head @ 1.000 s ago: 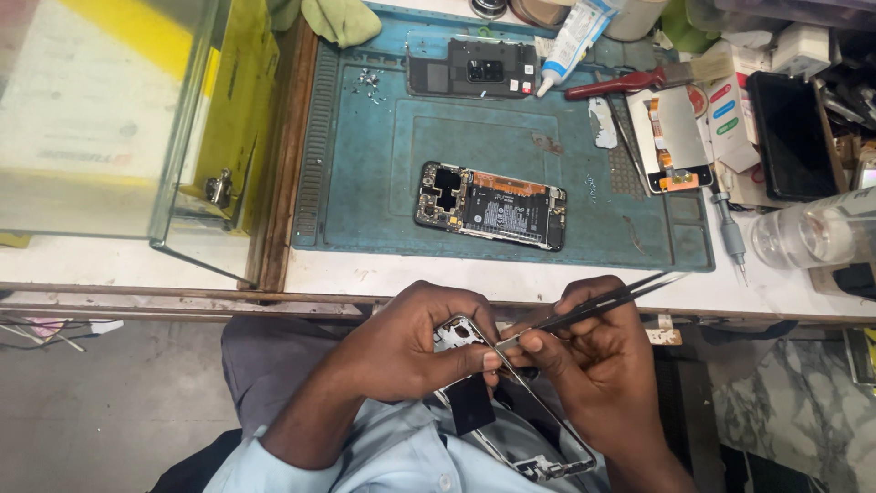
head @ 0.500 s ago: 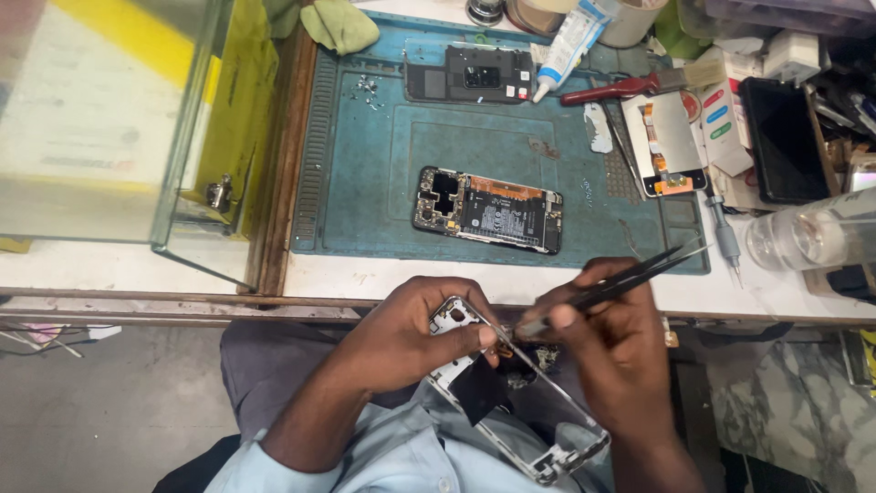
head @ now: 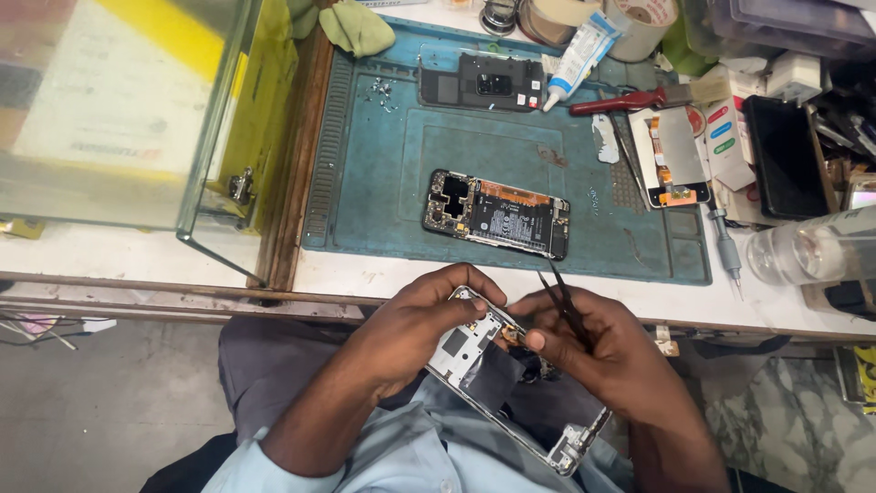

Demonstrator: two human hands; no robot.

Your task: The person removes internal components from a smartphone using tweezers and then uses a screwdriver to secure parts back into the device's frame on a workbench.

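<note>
Your left hand (head: 415, 324) grips the phone frame (head: 474, 351) over your lap, below the surface (head: 365, 269) edge; your right hand (head: 607, 356) pinches black tweezers (head: 561, 301) at its top corner.

The work mat (head: 383, 192) is teal blue. On it lies an opened phone (head: 495, 214), black with a copper-orange strip. The phone frame (head: 474, 351) is silvery white. A red-handled tool (head: 620, 100) lies beside a white tube (head: 573, 62) with blue print. The cloth (head: 358, 27) is pale green.
</note>
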